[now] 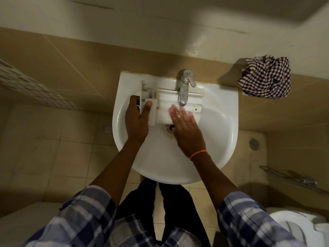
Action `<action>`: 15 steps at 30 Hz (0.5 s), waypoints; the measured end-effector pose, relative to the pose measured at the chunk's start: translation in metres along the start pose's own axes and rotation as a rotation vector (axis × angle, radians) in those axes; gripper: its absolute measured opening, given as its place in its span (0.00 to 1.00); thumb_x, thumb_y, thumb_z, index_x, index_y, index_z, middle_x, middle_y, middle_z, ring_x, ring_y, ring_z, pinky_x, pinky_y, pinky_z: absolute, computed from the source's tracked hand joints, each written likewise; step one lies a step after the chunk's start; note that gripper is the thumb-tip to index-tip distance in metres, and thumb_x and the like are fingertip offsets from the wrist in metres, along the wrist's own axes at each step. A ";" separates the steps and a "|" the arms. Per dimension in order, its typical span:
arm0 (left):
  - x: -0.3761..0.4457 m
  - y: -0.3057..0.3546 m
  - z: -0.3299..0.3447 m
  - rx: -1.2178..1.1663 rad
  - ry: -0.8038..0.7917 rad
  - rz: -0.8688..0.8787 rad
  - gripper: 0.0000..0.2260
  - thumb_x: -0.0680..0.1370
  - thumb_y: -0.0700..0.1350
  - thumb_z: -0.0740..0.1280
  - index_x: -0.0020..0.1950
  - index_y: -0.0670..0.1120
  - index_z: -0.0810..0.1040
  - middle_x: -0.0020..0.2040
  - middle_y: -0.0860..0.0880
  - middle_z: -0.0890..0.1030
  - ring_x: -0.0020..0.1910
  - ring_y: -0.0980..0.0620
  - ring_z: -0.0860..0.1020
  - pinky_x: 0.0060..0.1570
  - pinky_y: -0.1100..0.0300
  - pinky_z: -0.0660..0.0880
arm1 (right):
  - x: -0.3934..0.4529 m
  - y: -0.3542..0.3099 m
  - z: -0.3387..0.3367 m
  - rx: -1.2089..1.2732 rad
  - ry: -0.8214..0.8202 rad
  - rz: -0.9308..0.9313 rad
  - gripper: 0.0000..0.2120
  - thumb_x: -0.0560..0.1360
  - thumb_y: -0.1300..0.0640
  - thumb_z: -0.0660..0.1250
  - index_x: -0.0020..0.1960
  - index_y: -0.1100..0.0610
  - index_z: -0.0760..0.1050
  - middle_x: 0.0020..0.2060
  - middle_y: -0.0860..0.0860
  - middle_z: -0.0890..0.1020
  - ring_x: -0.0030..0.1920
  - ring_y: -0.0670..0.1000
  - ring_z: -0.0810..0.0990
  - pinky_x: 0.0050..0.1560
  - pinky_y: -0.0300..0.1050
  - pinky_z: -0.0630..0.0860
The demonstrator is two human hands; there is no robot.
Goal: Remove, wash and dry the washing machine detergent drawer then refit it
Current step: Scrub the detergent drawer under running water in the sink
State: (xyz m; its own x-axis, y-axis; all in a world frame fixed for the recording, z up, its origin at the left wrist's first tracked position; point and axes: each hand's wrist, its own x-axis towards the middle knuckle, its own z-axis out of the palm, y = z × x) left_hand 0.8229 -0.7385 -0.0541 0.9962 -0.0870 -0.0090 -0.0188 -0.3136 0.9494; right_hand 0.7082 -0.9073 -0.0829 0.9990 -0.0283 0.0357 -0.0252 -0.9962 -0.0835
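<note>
Beige bathroom tiles surround the round white sink (229, 138). Over it, the left hand (136, 120) grips the white plastic detergent drawer (163, 111) steady, so the flat, open right hand (185, 125) can rub it under the silver tap (184, 88).

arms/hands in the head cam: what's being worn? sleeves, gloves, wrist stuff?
Both hands are bare, no gloves. The left hand has nothing at the wrist. The right hand has a thin orange band around the wrist. Both arms wear blue, white and dark plaid sleeves ending around the elbows, forearms uncovered.
</note>
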 end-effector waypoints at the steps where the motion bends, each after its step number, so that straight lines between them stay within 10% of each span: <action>1: 0.001 0.000 0.000 -0.003 -0.001 0.004 0.18 0.84 0.59 0.66 0.63 0.46 0.76 0.52 0.47 0.83 0.49 0.49 0.83 0.50 0.42 0.83 | -0.006 0.007 -0.002 -0.003 0.008 0.089 0.36 0.84 0.62 0.59 0.86 0.56 0.45 0.86 0.53 0.48 0.85 0.55 0.45 0.84 0.57 0.50; 8: -0.011 0.006 0.004 -0.002 0.021 -0.084 0.19 0.83 0.61 0.65 0.68 0.52 0.74 0.58 0.52 0.83 0.56 0.52 0.84 0.56 0.47 0.85 | 0.006 -0.027 -0.001 0.054 0.018 0.263 0.37 0.84 0.49 0.60 0.85 0.64 0.47 0.84 0.65 0.50 0.85 0.62 0.45 0.84 0.61 0.50; 15: -0.016 -0.009 -0.022 -0.055 0.026 -0.115 0.19 0.83 0.58 0.68 0.66 0.45 0.77 0.55 0.49 0.84 0.55 0.52 0.84 0.56 0.43 0.84 | -0.015 -0.001 -0.007 0.083 0.066 0.128 0.27 0.88 0.53 0.53 0.85 0.57 0.53 0.85 0.53 0.56 0.85 0.51 0.50 0.82 0.60 0.55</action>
State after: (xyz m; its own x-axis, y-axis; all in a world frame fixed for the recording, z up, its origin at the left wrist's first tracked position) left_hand 0.8090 -0.7132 -0.0551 0.9933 -0.0284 -0.1118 0.1001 -0.2679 0.9582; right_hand 0.6926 -0.9064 -0.0762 0.9830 -0.1631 0.0844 -0.1467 -0.9739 -0.1731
